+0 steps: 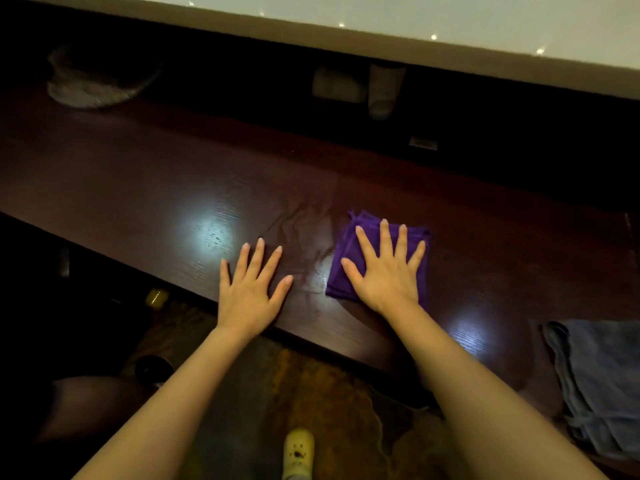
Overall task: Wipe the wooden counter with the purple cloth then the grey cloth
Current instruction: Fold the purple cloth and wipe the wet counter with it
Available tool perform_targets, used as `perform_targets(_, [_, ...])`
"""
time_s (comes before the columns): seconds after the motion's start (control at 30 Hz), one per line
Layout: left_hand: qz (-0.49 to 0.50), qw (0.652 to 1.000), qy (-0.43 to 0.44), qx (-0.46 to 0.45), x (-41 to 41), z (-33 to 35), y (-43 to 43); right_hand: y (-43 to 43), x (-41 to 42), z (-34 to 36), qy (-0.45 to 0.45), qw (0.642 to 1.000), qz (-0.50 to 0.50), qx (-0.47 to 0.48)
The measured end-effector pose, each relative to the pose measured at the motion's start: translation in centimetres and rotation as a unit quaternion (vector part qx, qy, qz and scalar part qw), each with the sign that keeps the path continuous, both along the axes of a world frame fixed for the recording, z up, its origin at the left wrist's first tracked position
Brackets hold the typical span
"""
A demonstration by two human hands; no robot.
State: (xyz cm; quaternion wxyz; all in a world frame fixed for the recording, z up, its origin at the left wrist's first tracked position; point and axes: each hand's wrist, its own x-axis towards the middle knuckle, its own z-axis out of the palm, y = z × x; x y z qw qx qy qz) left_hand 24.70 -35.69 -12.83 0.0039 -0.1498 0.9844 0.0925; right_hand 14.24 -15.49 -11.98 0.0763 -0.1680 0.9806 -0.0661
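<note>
A dark wooden counter [138, 174] runs across the view. On it lies a folded purple cloth [341, 271], and my right hand [386, 271] presses flat on top of it with the fingers spread. My left hand [251, 289] rests flat on the bare wood to the left of the cloth, fingers apart, holding nothing. Damp streaks show on the wood between the two hands. A grey cloth [602, 382] lies crumpled at the counter's near right end, apart from both hands.
A pale bowl-like object [93, 81] sits at the far left of the counter. A cup [384, 90] and a small box [337, 84] stand in the shadow at the back. Below the front edge are a patterned rug [311, 393] and a yellow shoe [298, 452].
</note>
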Motion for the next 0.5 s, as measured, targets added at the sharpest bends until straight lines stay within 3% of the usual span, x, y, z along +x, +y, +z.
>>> perform_targets(0.3, [0.002,0.999,0.031,-0.019,1.7,-0.9,-0.7,-10.2,-7.3,-0.4,0.004,0.994,0.113,0.001])
perform_targets(0.5, [-0.012,0.999,0.031,-0.008,1.8,-0.7,-1.0,-8.1,-3.4,-0.4,0.029,0.984,0.174,-0.014])
